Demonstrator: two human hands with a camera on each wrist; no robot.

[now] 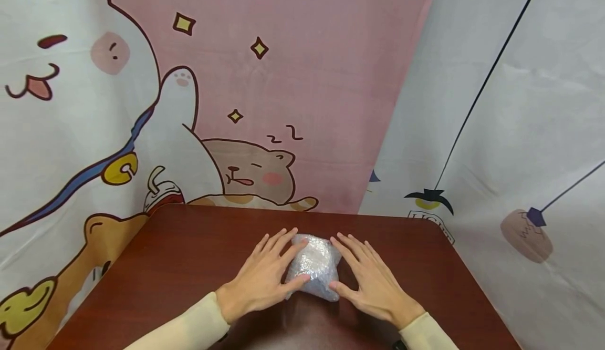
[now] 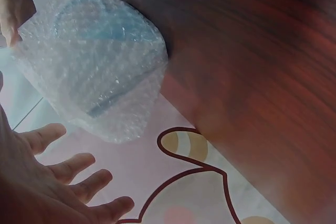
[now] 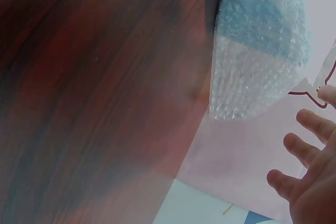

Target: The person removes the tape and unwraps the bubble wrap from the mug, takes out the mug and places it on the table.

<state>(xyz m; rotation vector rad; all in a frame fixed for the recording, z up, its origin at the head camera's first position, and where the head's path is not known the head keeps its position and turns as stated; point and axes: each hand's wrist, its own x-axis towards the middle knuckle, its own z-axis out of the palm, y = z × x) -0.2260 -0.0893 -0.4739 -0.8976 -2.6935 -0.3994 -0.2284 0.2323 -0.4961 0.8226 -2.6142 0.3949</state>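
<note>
A bubble-wrapped package [image 1: 315, 262] rests on a dark reddish-brown table between the two hands. Its clear wrap looks crinkled and shiny, with something bluish showing through in both wrist views; what lies inside cannot be made out. My left hand [image 1: 262, 279] is at the package's left side, fingers spread and fairly straight, with the index finger and thumb over its edge. On the opposite side, my right hand [image 1: 371, 281] has its fingers spread, fingertips and thumb close to the right edge. Whether either hand touches the wrap is hard to tell.
The wooden table [image 1: 198, 266] extends around the package on all sides. Behind it hangs a pink and white cloth [image 1: 331, 103] printed with cartoon animals, close to the table's far edge.
</note>
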